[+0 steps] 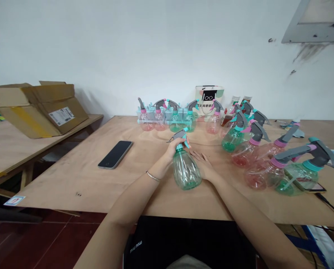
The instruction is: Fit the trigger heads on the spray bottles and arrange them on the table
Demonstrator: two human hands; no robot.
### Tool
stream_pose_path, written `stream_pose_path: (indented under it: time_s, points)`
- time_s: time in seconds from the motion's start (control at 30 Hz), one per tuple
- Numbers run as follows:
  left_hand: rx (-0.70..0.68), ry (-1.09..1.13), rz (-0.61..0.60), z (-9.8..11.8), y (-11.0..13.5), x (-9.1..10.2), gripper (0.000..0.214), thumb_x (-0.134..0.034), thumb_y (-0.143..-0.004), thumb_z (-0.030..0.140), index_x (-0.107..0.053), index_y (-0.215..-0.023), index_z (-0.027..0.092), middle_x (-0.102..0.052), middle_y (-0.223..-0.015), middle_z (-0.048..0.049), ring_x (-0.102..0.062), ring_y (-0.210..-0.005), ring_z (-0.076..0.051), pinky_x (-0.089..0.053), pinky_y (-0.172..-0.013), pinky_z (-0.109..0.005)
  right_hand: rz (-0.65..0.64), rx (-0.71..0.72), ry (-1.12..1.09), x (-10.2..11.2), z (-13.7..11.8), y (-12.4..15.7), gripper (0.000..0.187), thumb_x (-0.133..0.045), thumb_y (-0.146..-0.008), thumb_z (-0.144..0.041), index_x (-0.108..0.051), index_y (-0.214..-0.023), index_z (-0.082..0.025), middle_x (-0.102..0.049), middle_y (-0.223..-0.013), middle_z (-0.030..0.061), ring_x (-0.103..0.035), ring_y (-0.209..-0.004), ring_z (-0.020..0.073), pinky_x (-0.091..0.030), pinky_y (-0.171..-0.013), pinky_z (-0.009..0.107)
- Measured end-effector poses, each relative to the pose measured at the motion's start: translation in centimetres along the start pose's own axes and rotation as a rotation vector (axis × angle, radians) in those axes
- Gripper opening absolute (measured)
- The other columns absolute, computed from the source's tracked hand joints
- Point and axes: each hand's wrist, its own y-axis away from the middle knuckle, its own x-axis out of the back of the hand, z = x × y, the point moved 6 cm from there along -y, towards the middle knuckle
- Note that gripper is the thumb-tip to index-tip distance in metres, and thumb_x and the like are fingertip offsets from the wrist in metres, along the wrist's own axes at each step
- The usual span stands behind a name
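Clamps one green spray bottle by the neck in the left hand, at the table's near side. Lays the right hand flat and uncurled beside it. Farther back, left of one paper bag: two pink bottles, two green bottles. Far left: one phone, one box.

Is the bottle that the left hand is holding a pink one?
No, the left hand is wrapped around the neck of a green bottle.
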Motion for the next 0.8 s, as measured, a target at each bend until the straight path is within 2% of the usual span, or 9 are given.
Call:
stream_pose_path:
  time_s: [0.1,0.2,0.27,0.37,0.43,0.5,0.63,0.7,0.8]
  points:
    - [0.055,0.027,0.031,-0.5,-0.1,0.5,0.015,-0.059,-0.068,0.031,-0.066,-0.070,0.017,-0.068,-0.068,-0.0017,-0.065,-0.074,-0.019,-0.048,-0.071,-0.027,-0.003,-0.004,-0.003,-0.1,0.1,0.0,0.070,-0.040,-0.092,-0.053,-0.025,-0.153,-0.021,-0.017,-0.161,0.0068,-0.012,-0.150,0.0232,-0.007,-0.120,0.050]
    - [0.088,0.016,-0.007,-0.7,0.1,0.2,0.019,-0.061,-0.069,0.031,-0.068,-0.079,0.017,-0.071,-0.079,-0.0036,-0.065,-0.091,-0.022,-0.047,-0.077,-0.027,0.015,0.003,-0.022,0.2,-0.1,0.2,0.070,-0.041,-0.091,-0.051,-0.026,-0.152,-0.021,-0.018,-0.161,0.0071,-0.013,-0.150,0.0231,-0.007,-0.120,0.050]
    - [0.057,-0.007,-0.038,-0.4,0.2,-0.1,0.017,-0.060,-0.067,0.031,-0.068,-0.075,0.018,-0.070,-0.076,-0.0046,-0.065,-0.087,-0.022,-0.047,-0.077,-0.028,0.012,0.005,-0.028,0.4,-0.2,0.3,0.070,-0.042,-0.091,-0.049,-0.026,-0.152,-0.019,-0.017,-0.161,0.0074,-0.012,-0.150,0.0228,-0.006,-0.120,0.050]
    - [0.006,-0.050,-0.056,0.1,0.2,-0.4,0.015,-0.056,-0.066,0.031,-0.064,-0.062,0.019,-0.065,-0.065,-0.0046,-0.062,-0.070,-0.020,-0.047,-0.071,-0.030,0.004,-0.005,-0.035,0.3,-0.2,0.2,0.071,-0.042,-0.091,-0.051,-0.026,-0.152,-0.019,-0.016,-0.161,0.0067,-0.012,-0.150,0.0223,-0.005,-0.120,0.050]
    - [-0.027,-0.099,-0.014,0.4,0.0,-0.2,0.015,-0.055,-0.068,0.031,-0.063,-0.060,0.021,-0.062,-0.063,-0.0033,-0.060,-0.066,-0.019,-0.047,-0.070,-0.030,0.003,-0.011,-0.038,0.2,-0.1,0.1,0.071,-0.041,-0.091,-0.052,-0.026,-0.152,-0.020,-0.016,-0.161,0.0066,-0.011,-0.150,0.0227,-0.005,-0.120,0.050]
    - [-0.072,-0.197,0.071,1.1,-0.1,0.5,0.014,-0.055,-0.069,0.032,-0.062,-0.061,0.022,-0.062,-0.067,-0.0021,-0.060,-0.071,-0.020,-0.048,-0.074,-0.031,0.013,-0.008,-0.040,0.2,-0.1,0.1,0.068,-0.039,-0.092,-0.051,-0.026,-0.152,-0.020,-0.017,-0.161,0.0066,-0.012,-0.150,0.0226,-0.006,-0.120,0.050]
    - [-0.183,-0.422,0.247,4.4,-0.4,3.4,0.016,-0.059,-0.070,0.035,-0.065,-0.073,0.021,-0.066,-0.081,-0.0022,-0.061,-0.090,-0.023,-0.048,-0.087,-0.033,0.048,-0.007,-0.062,0.7,-0.5,0.5,0.065,-0.038,-0.092,-0.049,-0.032,-0.150,-0.020,-0.023,-0.159,0.0067,-0.016,-0.149,0.0219,-0.009,-0.121,0.048]
    - [-0.250,-0.547,0.341,6.8,-0.5,5.7,0.017,-0.061,-0.072,0.032,-0.067,-0.082,0.020,-0.067,-0.088,-0.0022,-0.060,-0.095,-0.023,-0.046,-0.090,-0.033,0.060,-0.018,-0.076,1.0,-0.6,0.8,0.064,-0.036,-0.093,-0.052,-0.035,-0.148,-0.020,-0.024,-0.159,0.0058,-0.017,-0.149,0.0215,-0.009,-0.121,0.047]
    - [-0.302,-0.833,0.514,9.6,-0.8,10.3,0.020,-0.060,-0.073,0.025,-0.066,-0.091,0.020,-0.065,-0.087,-0.0015,-0.060,-0.087,-0.021,-0.049,-0.084,-0.033,0.068,-0.022,-0.078,1.1,-0.7,0.9,0.064,-0.034,-0.094,-0.054,-0.035,-0.148,-0.021,-0.024,-0.159,0.0047,-0.017,-0.149,0.0209,-0.009,-0.122,0.047]
